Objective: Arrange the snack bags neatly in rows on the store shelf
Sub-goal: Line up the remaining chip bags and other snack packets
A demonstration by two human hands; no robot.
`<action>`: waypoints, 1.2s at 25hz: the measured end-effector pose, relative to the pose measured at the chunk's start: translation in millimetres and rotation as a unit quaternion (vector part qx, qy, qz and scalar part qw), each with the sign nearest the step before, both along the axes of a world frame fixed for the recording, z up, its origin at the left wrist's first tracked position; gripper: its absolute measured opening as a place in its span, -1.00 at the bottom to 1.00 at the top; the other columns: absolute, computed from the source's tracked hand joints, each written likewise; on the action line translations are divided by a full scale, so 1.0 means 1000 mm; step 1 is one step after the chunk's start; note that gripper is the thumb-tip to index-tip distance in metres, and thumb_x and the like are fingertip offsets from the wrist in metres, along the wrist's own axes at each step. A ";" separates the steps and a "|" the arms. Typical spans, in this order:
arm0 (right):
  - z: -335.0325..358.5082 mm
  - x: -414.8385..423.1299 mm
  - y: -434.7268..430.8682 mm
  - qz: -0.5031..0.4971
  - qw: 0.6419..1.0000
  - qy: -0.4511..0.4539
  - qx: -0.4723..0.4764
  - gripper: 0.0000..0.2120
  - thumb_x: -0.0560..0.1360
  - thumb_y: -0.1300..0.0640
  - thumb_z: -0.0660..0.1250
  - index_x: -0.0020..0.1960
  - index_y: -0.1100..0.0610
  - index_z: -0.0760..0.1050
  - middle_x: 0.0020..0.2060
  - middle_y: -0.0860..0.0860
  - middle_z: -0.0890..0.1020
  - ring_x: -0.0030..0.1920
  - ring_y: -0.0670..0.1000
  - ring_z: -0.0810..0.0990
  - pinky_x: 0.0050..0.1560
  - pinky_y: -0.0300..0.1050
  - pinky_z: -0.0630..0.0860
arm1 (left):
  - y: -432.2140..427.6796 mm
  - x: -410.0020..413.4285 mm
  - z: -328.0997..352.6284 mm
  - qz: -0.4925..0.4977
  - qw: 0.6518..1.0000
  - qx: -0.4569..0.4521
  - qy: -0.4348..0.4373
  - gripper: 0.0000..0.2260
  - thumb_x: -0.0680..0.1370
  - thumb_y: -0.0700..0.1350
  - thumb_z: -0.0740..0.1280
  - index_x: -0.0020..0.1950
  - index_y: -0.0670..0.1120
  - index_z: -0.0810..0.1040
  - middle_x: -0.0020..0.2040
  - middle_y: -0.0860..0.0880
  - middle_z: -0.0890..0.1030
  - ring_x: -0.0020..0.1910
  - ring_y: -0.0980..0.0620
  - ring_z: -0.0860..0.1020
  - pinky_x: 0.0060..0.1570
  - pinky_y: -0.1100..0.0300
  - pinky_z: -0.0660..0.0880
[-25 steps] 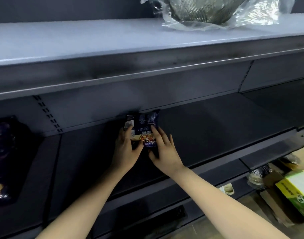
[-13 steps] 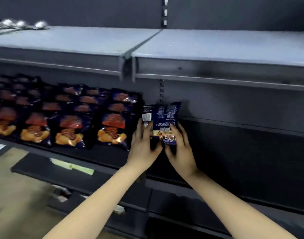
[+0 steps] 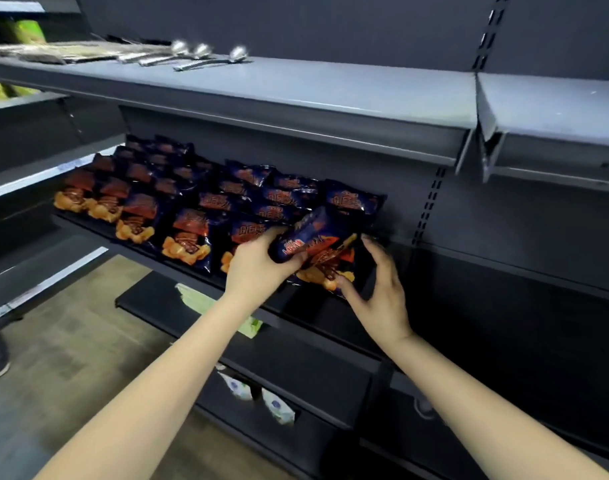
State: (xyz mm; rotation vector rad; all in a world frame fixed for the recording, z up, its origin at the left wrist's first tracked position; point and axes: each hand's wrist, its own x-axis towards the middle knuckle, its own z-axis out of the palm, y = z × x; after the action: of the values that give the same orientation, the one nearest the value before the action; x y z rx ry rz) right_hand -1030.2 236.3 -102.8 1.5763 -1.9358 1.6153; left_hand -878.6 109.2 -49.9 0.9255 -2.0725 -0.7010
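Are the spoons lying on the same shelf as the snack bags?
No, the spoons lie on the shelf above the snack bags.

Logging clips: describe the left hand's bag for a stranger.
On the dark middle shelf, blue snack bags fill rows. At their right end the left hand grips the tilted bag, raised above the lower bag the right hand holds, unlike its shelved neighbours.
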 end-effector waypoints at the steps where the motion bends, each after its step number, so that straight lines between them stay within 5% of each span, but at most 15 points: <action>1: 0.003 0.000 -0.004 0.003 1.000 -0.016 0.006 -0.33 0.43 -0.09 0.35 0.44 0.02 0.15 0.39 -0.02 0.28 0.42 -0.11 0.22 0.40 -0.34 0.16 | -0.009 0.007 0.008 -0.008 0.999 0.050 0.009 -0.65 0.36 0.05 0.48 0.11 0.02 0.56 -0.05 0.07 0.65 -0.08 0.12 0.59 -0.11 0.23 0.50; 3: 0.013 -0.001 -0.010 0.003 0.996 -0.082 0.036 -0.20 0.38 -0.13 0.38 0.48 -0.01 0.06 0.46 0.01 0.18 0.45 -0.13 0.13 0.38 -0.43 0.07 | -0.023 0.019 0.017 -0.033 0.988 0.145 0.030 -0.74 0.38 0.01 0.47 0.01 -0.02 0.57 -0.15 0.06 0.66 -0.17 0.13 0.60 -0.20 0.30 0.48; 7: 0.025 0.004 -0.016 0.068 0.967 -0.221 0.107 -0.14 0.34 -0.27 0.38 0.49 -0.07 0.06 0.46 -0.05 0.22 0.44 -0.05 0.24 0.34 -0.17 0.24 | -0.037 0.034 0.010 -0.098 0.961 0.255 -0.052 -0.83 0.40 -0.02 0.47 -0.10 -0.04 0.57 -0.25 0.03 0.65 -0.30 0.12 0.61 -0.31 0.33 0.51; 11: 0.020 0.017 -0.013 0.076 0.922 -0.251 0.284 -0.42 0.40 -0.06 0.42 0.37 -0.14 0.31 0.32 0.00 0.43 0.38 -0.01 0.34 0.21 -0.18 0.29 | -0.045 0.035 -0.007 -0.128 0.956 0.226 -0.137 -0.35 0.25 0.20 0.50 0.27 -0.02 0.49 0.10 0.07 0.58 -0.03 0.04 0.59 0.02 0.16 0.53; 14: 0.012 0.022 -0.008 0.086 0.899 -0.290 0.316 -0.42 0.42 0.07 0.44 0.37 -0.04 0.29 0.16 -0.11 0.45 0.26 -0.10 0.39 0.10 -0.35 0.32 | -0.049 0.026 -0.006 -0.103 0.971 0.203 -0.071 -0.45 0.35 0.07 0.50 0.29 0.04 0.42 0.14 0.04 0.53 -0.10 0.02 0.61 -0.14 0.18 0.57; 17: 0.006 0.025 -0.008 0.058 0.912 -0.336 0.230 -0.53 0.42 0.20 0.44 0.18 -0.04 0.28 -0.04 -0.24 0.51 -0.01 -0.30 0.50 -0.15 -0.56 0.38 | -0.051 0.013 -0.006 -0.101 0.964 0.230 0.086 -0.51 0.42 -0.14 0.47 0.28 0.03 0.38 0.16 -0.04 0.53 -0.04 0.01 0.62 -0.18 0.17 0.62; 21: -0.024 0.034 -0.009 -0.022 0.926 -0.346 0.149 -0.53 0.41 0.16 0.46 0.21 -0.02 0.31 0.05 -0.10 0.59 0.10 -0.13 0.56 0.09 -0.23 0.45 | -0.032 -0.004 -0.034 -0.197 0.934 0.258 0.146 -0.44 0.42 -0.33 0.42 0.29 0.07 0.32 0.23 0.10 0.46 0.15 0.14 0.54 0.05 0.33 0.50; 25: -0.044 0.046 -0.013 -0.125 0.946 -0.240 0.180 -0.49 0.41 0.05 0.45 0.30 0.14 0.39 0.16 0.05 0.50 0.23 0.04 0.43 0.19 -0.18 0.34 | -0.015 -0.013 -0.074 -0.215 0.971 0.100 0.019 -0.31 0.40 -0.26 0.44 0.43 0.08 0.21 0.45 0.07 0.28 0.36 0.21 0.29 0.23 0.52 0.23; 27: -0.045 0.046 -0.013 -0.171 0.945 -0.213 0.178 -0.27 0.41 -0.02 0.43 0.47 0.12 0.20 0.25 0.03 0.37 0.30 0.00 0.31 0.28 -0.20 0.26 | -0.006 -0.013 -0.087 -0.202 0.979 0.029 -0.030 -0.29 0.42 -0.22 0.42 0.48 0.04 0.17 0.50 0.13 0.04 0.33 0.26 0.20 0.17 0.58 0.20; 30: -0.051 0.044 -0.018 -0.185 0.941 -0.199 0.204 -0.20 0.49 -0.05 0.33 0.54 0.00 -0.11 0.45 0.04 0.18 0.43 0.03 0.17 0.42 -0.04 0.19 | 0.004 -0.009 -0.112 -0.175 0.981 -0.067 -0.054 -0.36 0.48 -0.15 0.32 0.49 0.05 0.12 0.54 0.08 -0.09 0.45 0.09 0.15 0.25 0.19 0.37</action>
State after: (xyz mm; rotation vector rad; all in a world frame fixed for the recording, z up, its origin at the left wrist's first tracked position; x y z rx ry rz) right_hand -986.1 217.9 -154.1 0.9342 -2.7242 1.5221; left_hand -888.0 113.5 -162.0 0.5368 -2.3774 -0.6914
